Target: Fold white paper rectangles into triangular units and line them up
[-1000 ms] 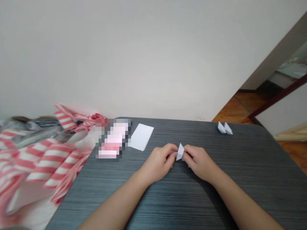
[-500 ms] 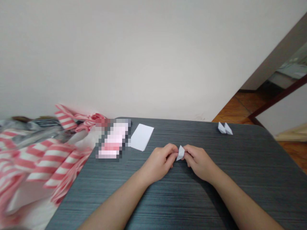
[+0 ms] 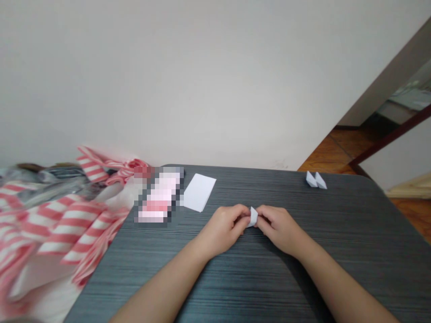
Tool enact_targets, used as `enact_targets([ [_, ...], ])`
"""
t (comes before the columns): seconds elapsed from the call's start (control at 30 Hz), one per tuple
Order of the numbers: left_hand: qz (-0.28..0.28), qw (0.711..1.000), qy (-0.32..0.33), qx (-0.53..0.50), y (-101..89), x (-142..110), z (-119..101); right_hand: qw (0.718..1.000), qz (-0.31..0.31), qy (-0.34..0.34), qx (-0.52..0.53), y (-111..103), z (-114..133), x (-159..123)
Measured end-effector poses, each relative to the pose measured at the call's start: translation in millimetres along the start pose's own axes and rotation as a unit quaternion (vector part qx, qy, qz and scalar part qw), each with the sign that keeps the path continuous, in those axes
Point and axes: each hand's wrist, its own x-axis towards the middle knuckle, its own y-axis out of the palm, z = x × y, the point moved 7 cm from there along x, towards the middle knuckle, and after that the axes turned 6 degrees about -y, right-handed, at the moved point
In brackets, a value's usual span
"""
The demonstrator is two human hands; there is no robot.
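Observation:
Between my two hands is a small piece of folded white paper (image 3: 253, 217), partly covered by the fingers. My left hand (image 3: 226, 229) pinches its left side between thumb and fingers. On its right side, my right hand (image 3: 279, 226) grips it the same way. Two folded white paper shapes (image 3: 316, 180) with pointed tips stand side by side at the table's far right. A stack of white paper sheets (image 3: 199, 193) lies to the left, beyond my left hand.
The dark wood-grain table (image 3: 229, 287) backs onto a pale wall (image 3: 215, 80). A pixelated pink and white item (image 3: 160, 195) lies left of the paper stack. Red-and-white striped cloth (image 3: 70, 229) is heaped beside the table's left edge.
The folded paper has turned slightly and sits a little lower between my fingers. Both thumbs have shifted closer in on it. The other things have stayed put.

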Motion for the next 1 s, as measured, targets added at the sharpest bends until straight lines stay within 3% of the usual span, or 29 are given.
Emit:
enact_targets([
  [1.0,-0.012,1.000,-0.007,-0.009,1.2,-0.4,4.1,1.000,-0.008,0.002,0.013,-0.4,-0.5,-2.0],
])
